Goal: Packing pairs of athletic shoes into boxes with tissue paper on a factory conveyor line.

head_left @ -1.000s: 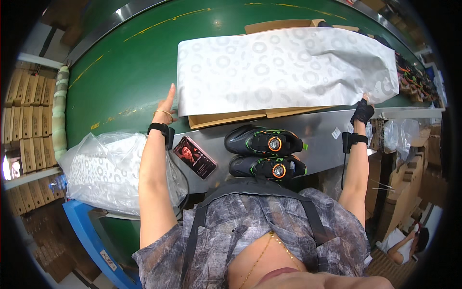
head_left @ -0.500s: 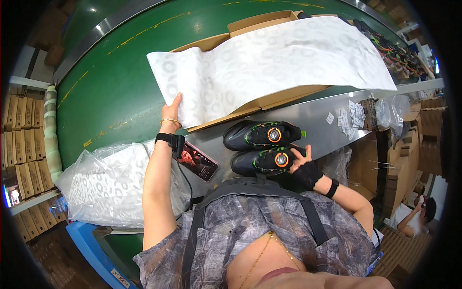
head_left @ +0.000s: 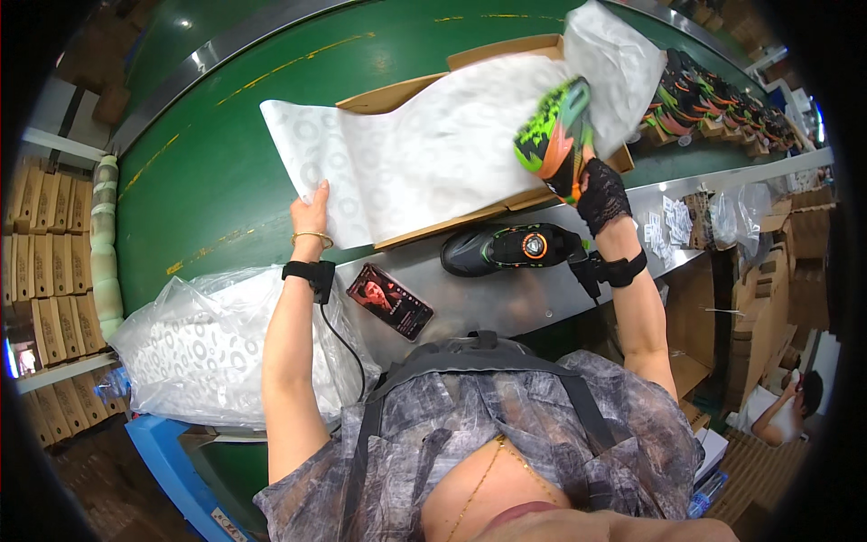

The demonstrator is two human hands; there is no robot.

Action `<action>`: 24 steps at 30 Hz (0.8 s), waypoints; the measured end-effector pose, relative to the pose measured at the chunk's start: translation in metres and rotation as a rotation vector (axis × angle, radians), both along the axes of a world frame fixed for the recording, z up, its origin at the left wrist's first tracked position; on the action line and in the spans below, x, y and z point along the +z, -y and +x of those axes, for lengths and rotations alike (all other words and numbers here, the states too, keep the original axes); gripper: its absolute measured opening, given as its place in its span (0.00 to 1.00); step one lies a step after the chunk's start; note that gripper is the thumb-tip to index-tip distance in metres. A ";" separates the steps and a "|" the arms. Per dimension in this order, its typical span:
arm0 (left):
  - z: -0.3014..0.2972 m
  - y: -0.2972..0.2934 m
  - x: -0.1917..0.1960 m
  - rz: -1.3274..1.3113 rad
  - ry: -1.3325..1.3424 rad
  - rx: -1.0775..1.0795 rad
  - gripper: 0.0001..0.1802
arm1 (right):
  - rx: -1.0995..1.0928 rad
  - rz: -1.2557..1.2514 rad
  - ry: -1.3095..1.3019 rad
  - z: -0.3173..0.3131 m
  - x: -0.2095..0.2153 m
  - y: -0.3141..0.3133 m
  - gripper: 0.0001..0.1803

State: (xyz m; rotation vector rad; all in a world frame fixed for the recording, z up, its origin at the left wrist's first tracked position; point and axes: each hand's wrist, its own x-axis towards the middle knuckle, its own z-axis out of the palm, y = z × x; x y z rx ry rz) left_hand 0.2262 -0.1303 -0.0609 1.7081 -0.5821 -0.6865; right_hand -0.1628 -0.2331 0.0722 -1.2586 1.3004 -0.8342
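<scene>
My right hand point(head_left: 603, 194), in a black lace fingerless glove, grips a sneaker point(head_left: 558, 135) with a green, orange and black sole. It holds the sneaker over the right part of an open cardboard box point(head_left: 432, 228). White patterned tissue paper point(head_left: 424, 126) lines the box and spills over its left side. My left hand point(head_left: 310, 217) pinches the near left part of the paper. The matching black sneaker point(head_left: 513, 250), with a round orange-ringed dial, rests on the metal ledge below the box. Motion slightly blurs the held sneaker.
A phone point(head_left: 390, 303) lies on the metal ledge point(head_left: 506, 312). Left of it is a plastic bag point(head_left: 217, 361) of patterned paper. Small white packets point(head_left: 668, 221) sit to the right. Several shoes point(head_left: 713, 104) line the green belt point(head_left: 217, 172). A person point(head_left: 777, 406) is at far right.
My right hand has lifted one sneaker off the ledge, up and over the box, turning its sole into view. The paper's right end has folded upward. My left hand stays on the paper.
</scene>
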 end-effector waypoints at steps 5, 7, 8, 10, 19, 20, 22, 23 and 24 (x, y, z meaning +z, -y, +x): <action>0.019 -0.013 0.012 0.021 0.158 -0.028 0.18 | -0.114 0.021 -0.037 0.032 -0.013 0.004 0.19; 0.020 -0.010 0.025 -0.023 0.196 -0.062 0.17 | 0.032 -0.019 0.057 0.060 -0.015 -0.001 0.17; 0.020 -0.009 0.031 0.049 0.251 -0.068 0.16 | 0.069 -0.025 0.141 0.079 -0.024 -0.004 0.15; 0.010 0.001 0.042 0.111 0.312 -0.096 0.15 | 0.121 -0.084 0.110 0.113 -0.076 0.005 0.14; -0.064 0.035 0.063 -0.005 -0.157 -0.494 0.27 | 0.326 0.436 0.819 0.209 -0.128 -0.026 0.22; -0.061 0.044 0.058 -0.008 -0.163 -0.515 0.27 | 0.362 0.250 0.388 0.197 -0.156 -0.011 0.26; -0.043 0.057 0.040 0.147 -0.001 -0.463 0.29 | 0.302 0.038 0.142 0.158 -0.206 0.014 0.33; -0.025 0.043 0.021 0.169 -0.008 -0.412 0.29 | 0.157 0.271 0.216 0.155 -0.112 -0.011 0.34; -0.037 0.051 0.016 0.031 0.505 -0.515 0.28 | 0.011 0.181 0.218 0.122 -0.113 -0.004 0.32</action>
